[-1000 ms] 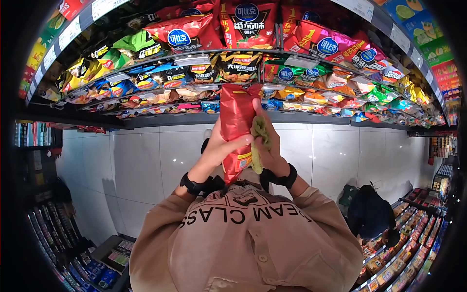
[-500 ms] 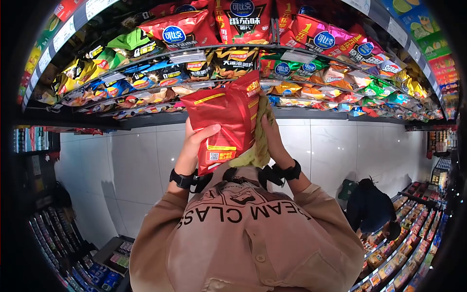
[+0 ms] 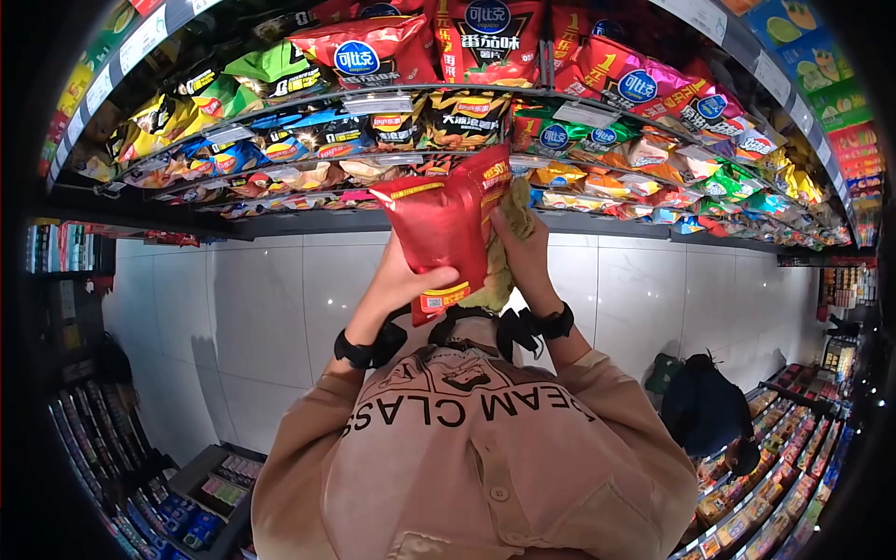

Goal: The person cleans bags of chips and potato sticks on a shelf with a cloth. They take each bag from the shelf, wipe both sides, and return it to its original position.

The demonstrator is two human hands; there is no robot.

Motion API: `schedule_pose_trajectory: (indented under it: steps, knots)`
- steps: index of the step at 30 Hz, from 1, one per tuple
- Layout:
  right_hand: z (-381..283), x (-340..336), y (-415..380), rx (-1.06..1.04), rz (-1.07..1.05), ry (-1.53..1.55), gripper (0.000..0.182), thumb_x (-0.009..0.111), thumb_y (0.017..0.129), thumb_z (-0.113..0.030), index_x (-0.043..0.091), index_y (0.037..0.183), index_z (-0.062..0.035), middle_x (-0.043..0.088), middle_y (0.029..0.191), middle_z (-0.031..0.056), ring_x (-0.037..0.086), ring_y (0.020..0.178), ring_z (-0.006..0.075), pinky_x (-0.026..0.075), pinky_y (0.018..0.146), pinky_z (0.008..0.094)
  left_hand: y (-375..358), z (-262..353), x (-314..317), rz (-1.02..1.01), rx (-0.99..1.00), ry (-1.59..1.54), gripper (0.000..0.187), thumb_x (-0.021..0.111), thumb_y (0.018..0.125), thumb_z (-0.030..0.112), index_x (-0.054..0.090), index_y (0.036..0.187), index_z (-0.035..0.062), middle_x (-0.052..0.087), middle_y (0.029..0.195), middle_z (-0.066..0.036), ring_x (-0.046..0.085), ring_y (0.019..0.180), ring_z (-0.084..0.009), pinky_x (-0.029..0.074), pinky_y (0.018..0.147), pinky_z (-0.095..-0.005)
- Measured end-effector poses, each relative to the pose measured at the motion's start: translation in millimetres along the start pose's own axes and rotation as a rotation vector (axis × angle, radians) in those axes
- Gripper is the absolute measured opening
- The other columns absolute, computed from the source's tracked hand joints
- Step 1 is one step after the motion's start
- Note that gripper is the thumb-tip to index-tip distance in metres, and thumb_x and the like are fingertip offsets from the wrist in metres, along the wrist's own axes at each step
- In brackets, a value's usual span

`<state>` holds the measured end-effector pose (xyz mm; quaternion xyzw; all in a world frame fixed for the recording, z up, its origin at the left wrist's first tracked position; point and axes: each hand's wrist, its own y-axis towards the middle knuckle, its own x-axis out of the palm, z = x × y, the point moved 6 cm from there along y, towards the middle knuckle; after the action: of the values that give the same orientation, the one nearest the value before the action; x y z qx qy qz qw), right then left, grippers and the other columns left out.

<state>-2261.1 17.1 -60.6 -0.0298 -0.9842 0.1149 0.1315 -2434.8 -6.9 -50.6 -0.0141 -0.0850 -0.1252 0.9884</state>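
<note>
The red chip bag (image 3: 446, 224) is held upright in front of the snack shelves (image 3: 280, 219), at the centre of the view, its back panel with a white label strip facing the camera. The left hand (image 3: 403, 280) grips the bag from the left, thumb across its lower part. The right hand (image 3: 523, 252) is closed on a yellow-green cloth (image 3: 499, 271) and presses it against the right side of the bag. Both wrists carry black bands. Behind the bag, the shelves are packed with rows of snack bags in many colours. To the lower right, another person in dark clothing (image 3: 700, 411) crouches near a far aisle.
</note>
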Motion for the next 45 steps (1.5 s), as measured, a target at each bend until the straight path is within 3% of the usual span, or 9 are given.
schedule_pose_trajectory:
  steps: [4, 9, 17, 22, 31, 35, 41, 43, 45]
  knots:
    - [-5, -3, 2, -0.260, 0.121, -0.280, 0.024, 0.059, 0.088, -0.022, 0.058, 0.092, 0.0016, 0.061, 0.081, 0.0040, 0.051, 0.072, 0.0070, 0.042, 0.062, 0.0247, -10, 18, 17, 0.165, 0.065, 0.298, 0.102, 0.085, 0.056, 0.021, 0.021, 0.133, 0.0022, 0.041, 0.128, -0.012, 0.043, 0.118, -0.0222, 0.036, 0.097, -0.0354]
    - [-12, -1, 0, -0.327, 0.217, -0.218, 0.022, 0.055, 0.091, -0.019, 0.057, 0.095, 0.0025, 0.062, 0.086, 0.0062, 0.052, 0.078, 0.0081, 0.042, 0.068, 0.0249, -7, 3, 9, 0.282, 0.031, -0.021, 0.079, 0.081, 0.064, 0.011, 0.033, 0.126, 0.0005, 0.050, 0.120, -0.011, 0.051, 0.109, -0.0184, 0.042, 0.092, -0.0325]
    - [-70, 42, 11, -0.626, 0.051, -0.433, 0.039, 0.047, 0.085, -0.005, 0.046, 0.123, 0.0002, 0.050, 0.123, 0.0196, 0.049, 0.115, 0.0315, 0.036, 0.096, 0.0341, 2, 5, 1, 0.397, 0.106, 0.076, 0.060, 0.077, 0.068, 0.005, 0.042, 0.117, -0.0004, 0.057, 0.110, -0.011, 0.057, 0.101, -0.0180, 0.046, 0.087, -0.0307]
    - [-71, 99, -26, -0.985, -0.001, -1.046, 0.044, 0.056, 0.081, -0.016, 0.050, 0.125, -0.0135, 0.032, 0.140, 0.0198, 0.024, 0.132, 0.0379, 0.010, 0.101, 0.0624, 19, 24, -1, 0.381, 0.230, 0.148, 0.058, 0.072, 0.073, 0.009, 0.041, 0.122, 0.0034, 0.058, 0.113, -0.009, 0.057, 0.100, -0.0158, 0.045, 0.085, -0.0301]
    - [-57, 40, -7, -0.767, -0.063, -0.621, 0.062, 0.048, 0.069, 0.002, 0.041, 0.130, -0.0038, 0.034, 0.137, 0.0215, 0.031, 0.125, 0.0397, 0.023, 0.104, 0.0417, 21, 14, -23, 0.430, 0.064, -0.107, 0.058, 0.077, 0.066, 0.003, 0.044, 0.114, -0.0011, 0.058, 0.107, -0.011, 0.058, 0.096, -0.0167, 0.047, 0.083, -0.0295]
    - [-5, 16, -23, -0.642, -0.041, -0.530, 0.049, 0.048, 0.082, 0.001, 0.041, 0.130, -0.0016, 0.048, 0.126, 0.0156, 0.049, 0.112, 0.0253, 0.037, 0.095, 0.0328, 17, 25, -24, 0.691, 0.148, -0.067, 0.056, 0.078, 0.067, 0.005, 0.044, 0.112, -0.0023, 0.058, 0.107, -0.012, 0.058, 0.095, -0.0175, 0.047, 0.082, -0.0297]
    - [-7, 15, -46, -0.353, 0.081, -0.220, 0.046, 0.065, 0.080, -0.012, 0.047, 0.121, 0.0007, 0.055, 0.115, 0.0097, 0.055, 0.099, 0.0158, 0.043, 0.085, 0.0280, 2, 39, 25, 0.552, 0.743, 0.748, 0.054, 0.075, 0.067, 0.012, 0.045, 0.109, -0.0019, 0.055, 0.105, -0.019, 0.058, 0.095, -0.0320, 0.046, 0.085, -0.0368]
    - [-17, 20, -53, -0.661, 0.140, -0.248, 0.069, 0.078, 0.068, -0.022, 0.042, 0.122, -0.0003, 0.050, 0.116, 0.0066, 0.053, 0.099, 0.0176, 0.043, 0.084, 0.0297, 1, 45, 45, 0.476, 0.790, 0.664, 0.047, 0.071, 0.072, 0.014, 0.046, 0.108, -0.0021, 0.056, 0.108, -0.020, 0.057, 0.102, -0.0355, 0.047, 0.086, -0.0404]
    - [-11, 19, -54, -0.523, 0.047, -0.180, 0.071, 0.077, 0.069, -0.019, 0.038, 0.126, -0.0008, 0.046, 0.121, 0.0076, 0.047, 0.107, 0.0180, 0.039, 0.090, 0.0310, 5, 52, 56, 0.374, 0.878, 0.645, 0.028, 0.060, 0.080, 0.008, 0.050, 0.104, -0.0027, 0.058, 0.107, -0.020, 0.055, 0.105, -0.0380, 0.047, 0.087, -0.0435]
